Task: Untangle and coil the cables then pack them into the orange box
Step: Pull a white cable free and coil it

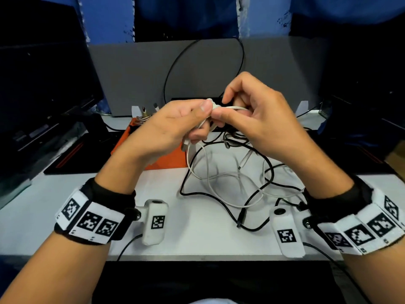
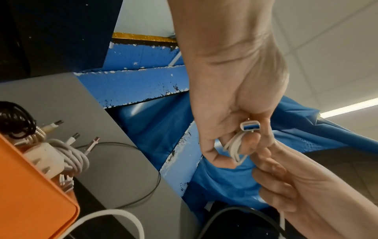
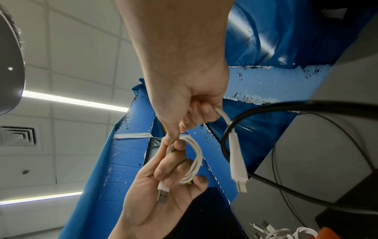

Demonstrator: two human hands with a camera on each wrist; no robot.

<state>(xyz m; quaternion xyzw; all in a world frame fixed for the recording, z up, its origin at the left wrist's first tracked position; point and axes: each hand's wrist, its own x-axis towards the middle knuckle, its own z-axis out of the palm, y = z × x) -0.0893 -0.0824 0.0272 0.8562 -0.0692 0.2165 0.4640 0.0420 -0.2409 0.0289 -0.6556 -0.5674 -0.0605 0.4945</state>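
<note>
I hold a white cable (image 1: 230, 108) above the table between both hands. My left hand (image 1: 203, 119) grips a small coil (image 2: 235, 145) of it, whose USB plug (image 2: 250, 127) lies across the fingers. The right hand (image 1: 221, 108) pinches the cable right next to the coil (image 3: 194, 158), and a white connector (image 3: 237, 161) hangs below that hand. The rest of the white cable (image 1: 210, 172) lies looped on the table, crossed with a black cable (image 1: 252, 189). Behind my left hand sits the orange box (image 1: 166, 160), holding several coiled cables (image 2: 71, 155).
A grey panel (image 1: 135, 69) stands behind the box with a thin black cable loop (image 1: 173, 64) against it. Dark monitors (image 1: 43, 88) flank the white table (image 1: 197, 235) at left and right. The table's front edge runs just below my wrists.
</note>
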